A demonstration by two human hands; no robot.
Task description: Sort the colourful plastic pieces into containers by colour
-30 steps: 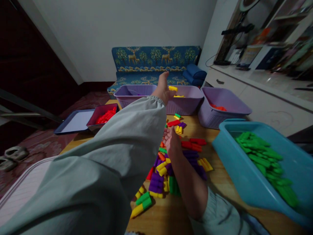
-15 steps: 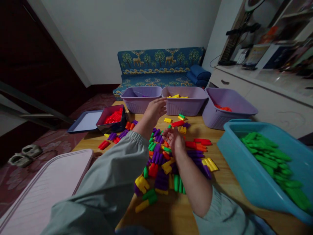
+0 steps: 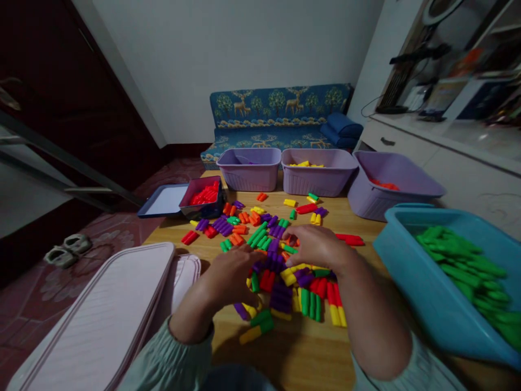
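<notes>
currently both hands rest palm down on the pile of coloured plastic pieces (image 3: 280, 296) in the middle of the wooden table (image 3: 301, 353). the left hand (image 3: 230, 277) lies on the near left side of the pile, fingers bent over purple and red pieces; the view does not show whether it grips any of them. the right hand (image 3: 317, 247) lies on the right side of the pile, fingers loosely extended and touching purple and yellow pieces; whether anything is pinched beneath it cannot be told. loose pieces spread from the pile toward the far edge of the table. along that far edge stand three lilac baskets: the left basket (image 3: 249, 176), the middle basket (image 3: 318, 182) holding yellow pieces (image 3: 303, 163), and the right basket (image 3: 366, 201) holding red pieces (image 3: 385, 184). at the right edge a blue tub (image 3: 411, 282) holds green pieces (image 3: 459, 260). near the far left corner a small dark tray (image 3: 202, 209) holds more red pieces, with a flat blue tray (image 3: 163, 200) just beside it on its left. a pink ribbed lid (image 3: 106, 309) covers the near left corner.
</notes>
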